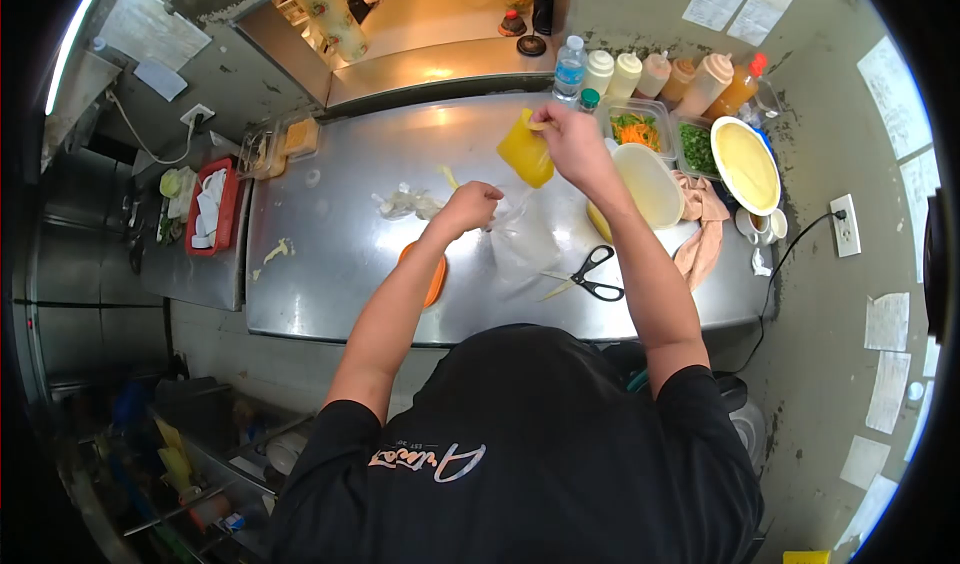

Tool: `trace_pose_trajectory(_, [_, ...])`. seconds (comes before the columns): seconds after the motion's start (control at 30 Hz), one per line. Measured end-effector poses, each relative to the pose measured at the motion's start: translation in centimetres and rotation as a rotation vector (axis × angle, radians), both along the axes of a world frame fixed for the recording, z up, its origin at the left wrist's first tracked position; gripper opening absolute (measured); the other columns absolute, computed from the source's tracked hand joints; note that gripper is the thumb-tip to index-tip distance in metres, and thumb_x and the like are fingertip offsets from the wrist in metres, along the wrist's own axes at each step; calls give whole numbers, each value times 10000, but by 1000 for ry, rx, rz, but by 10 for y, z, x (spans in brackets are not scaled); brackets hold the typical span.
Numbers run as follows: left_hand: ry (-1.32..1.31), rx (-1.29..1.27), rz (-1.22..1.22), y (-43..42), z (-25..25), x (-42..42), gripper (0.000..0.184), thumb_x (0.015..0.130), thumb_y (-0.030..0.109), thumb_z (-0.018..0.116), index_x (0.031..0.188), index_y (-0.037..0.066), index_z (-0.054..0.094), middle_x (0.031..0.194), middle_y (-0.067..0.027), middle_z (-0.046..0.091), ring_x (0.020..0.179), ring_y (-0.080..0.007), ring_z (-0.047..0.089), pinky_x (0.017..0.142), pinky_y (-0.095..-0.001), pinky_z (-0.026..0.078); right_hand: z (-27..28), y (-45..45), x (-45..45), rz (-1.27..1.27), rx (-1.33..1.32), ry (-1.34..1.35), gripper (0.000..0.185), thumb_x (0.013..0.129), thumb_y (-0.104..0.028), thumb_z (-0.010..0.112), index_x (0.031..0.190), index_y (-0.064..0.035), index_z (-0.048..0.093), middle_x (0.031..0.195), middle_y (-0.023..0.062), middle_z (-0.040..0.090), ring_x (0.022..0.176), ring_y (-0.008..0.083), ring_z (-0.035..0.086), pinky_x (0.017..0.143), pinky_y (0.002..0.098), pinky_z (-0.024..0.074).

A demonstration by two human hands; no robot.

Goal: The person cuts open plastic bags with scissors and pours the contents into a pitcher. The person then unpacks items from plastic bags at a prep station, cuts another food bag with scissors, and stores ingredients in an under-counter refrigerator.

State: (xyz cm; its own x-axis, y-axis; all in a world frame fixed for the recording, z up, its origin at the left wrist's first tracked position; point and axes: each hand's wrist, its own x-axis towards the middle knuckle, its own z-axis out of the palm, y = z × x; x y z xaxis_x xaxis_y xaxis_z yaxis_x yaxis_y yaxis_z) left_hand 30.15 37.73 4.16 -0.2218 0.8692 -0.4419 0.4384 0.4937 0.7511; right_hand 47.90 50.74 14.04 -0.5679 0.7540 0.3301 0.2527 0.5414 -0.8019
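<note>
My right hand (575, 142) is closed on the top of a yellow bag (526, 150), which hangs above the steel table. My left hand (472, 207) is lower and to the left, its fingers closed at the edge of a clear plastic bag (522, 246); whether they grip it is too small to tell. Black-handled scissors (598, 274) lie just right of the clear bag. An orange lid (436, 279) is partly hidden below my left forearm. Crumpled clear plastic (408, 203) lies left of my left hand.
Sauce bottles (655, 74) and a water bottle (570, 67) line the back wall. Shredded vegetables (638, 132), a white tub (650, 186), a pink cloth (702, 226) and an oval dish (746, 166) stand at the right. A red basket (226, 207) is at the left.
</note>
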Motion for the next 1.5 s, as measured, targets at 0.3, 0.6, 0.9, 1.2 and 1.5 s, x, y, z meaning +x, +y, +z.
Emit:
trace_pose_trajectory(0.3, [-169, 249, 114, 6, 47, 14, 307, 929, -7, 582, 1223, -24, 668, 1041, -126, 713, 758, -198, 705, 650, -330, 606, 67, -25, 17, 61, -115, -133, 106, 925, -43, 635, 1009, 11, 669, 860, 110, 731, 817, 169, 701, 753, 306, 532])
trace_pose_trajectory(0.6, [14, 580, 24, -4, 36, 0, 256, 978, -11, 512, 1188, 2, 659, 1023, -156, 715, 893, -272, 691, 699, -372, 573, 31, -31, 13, 42, -213, -157, 132, 912, -87, 692, 1000, 10, 677, 850, 80, 720, 768, 131, 637, 719, 307, 517])
trace_pose_trajectory(0.9, [242, 698, 95, 7, 87, 6, 141, 946, 9, 638, 1077, 7, 585, 948, -158, 708, 865, -315, 698, 780, -369, 541, -8, -30, -5, -11, -309, -20, 164, 874, -126, 743, 977, -7, 697, 834, 134, 717, 725, 201, 654, 695, 356, 526])
trace_pose_trajectory(1.2, [156, 867, 145, 19, 102, 13, 159, 939, 34, 680, 1055, 8, 574, 1016, -129, 727, 913, -208, 701, 765, -325, 535, -21, -22, -24, 21, -366, 288, 142, 932, -99, 703, 1040, -23, 652, 922, 67, 699, 770, 138, 631, 687, 312, 523])
trace_pose_trajectory(1.5, [425, 1176, 231, 2, 91, 19, 231, 935, 45, 682, 1139, 18, 576, 1105, -135, 633, 987, -264, 623, 875, -341, 510, -19, -15, -20, 28, -525, 291, 109, 959, -76, 675, 1056, -31, 653, 899, 24, 666, 780, 98, 604, 678, 275, 510])
